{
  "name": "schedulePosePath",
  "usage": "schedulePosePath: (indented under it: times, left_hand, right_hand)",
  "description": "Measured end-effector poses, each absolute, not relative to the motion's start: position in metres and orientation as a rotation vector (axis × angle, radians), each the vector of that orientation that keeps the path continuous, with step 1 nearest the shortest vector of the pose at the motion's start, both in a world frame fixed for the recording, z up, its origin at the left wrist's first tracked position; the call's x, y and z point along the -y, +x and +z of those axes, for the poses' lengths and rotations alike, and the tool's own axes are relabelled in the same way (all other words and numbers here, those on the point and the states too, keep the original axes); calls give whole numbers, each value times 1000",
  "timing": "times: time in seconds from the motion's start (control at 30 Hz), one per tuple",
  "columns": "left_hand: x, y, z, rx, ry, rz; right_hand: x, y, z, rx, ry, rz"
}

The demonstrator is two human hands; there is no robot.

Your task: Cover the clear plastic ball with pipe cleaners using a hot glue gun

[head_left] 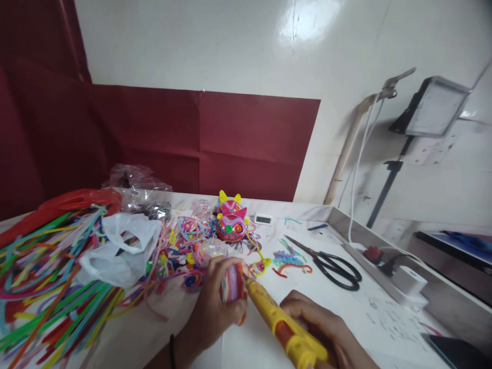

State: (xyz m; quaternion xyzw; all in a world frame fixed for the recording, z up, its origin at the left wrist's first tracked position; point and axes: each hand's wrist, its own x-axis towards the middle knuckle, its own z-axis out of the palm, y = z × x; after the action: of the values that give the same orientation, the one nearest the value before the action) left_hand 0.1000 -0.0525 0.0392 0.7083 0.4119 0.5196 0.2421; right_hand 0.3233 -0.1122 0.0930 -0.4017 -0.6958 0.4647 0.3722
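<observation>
My left hand is closed around a small rounded piece striped in many colours, which looks made of pipe cleaners. My right hand grips a yellow hot glue gun. Its nozzle points up and left and sits at the right edge of the striped piece; whether the tip touches it I cannot tell. Behind my hands stands a bright pink animal-head figure with yellow ears and a green nose. A small yellow and red piece lies just beyond the nozzle.
Black-handled scissors lie open at the right, beside blue and orange pipe-cleaner scraps. Loose pipe cleaners and a white plastic bag cover the left. A small digital display and a power strip stand farther off.
</observation>
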Motion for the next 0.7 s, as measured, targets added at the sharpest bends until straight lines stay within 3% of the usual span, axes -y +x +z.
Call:
schedulePosePath:
  times: [0.33, 0.7]
  left_hand:
    - [53, 102, 38, -1092, 1876, 1417]
    - [47, 102, 30, -1033, 1896, 1447]
  right_hand:
    - [107, 334, 87, 1702, -1044, 1293]
    - [90, 343, 64, 1329, -795, 1763]
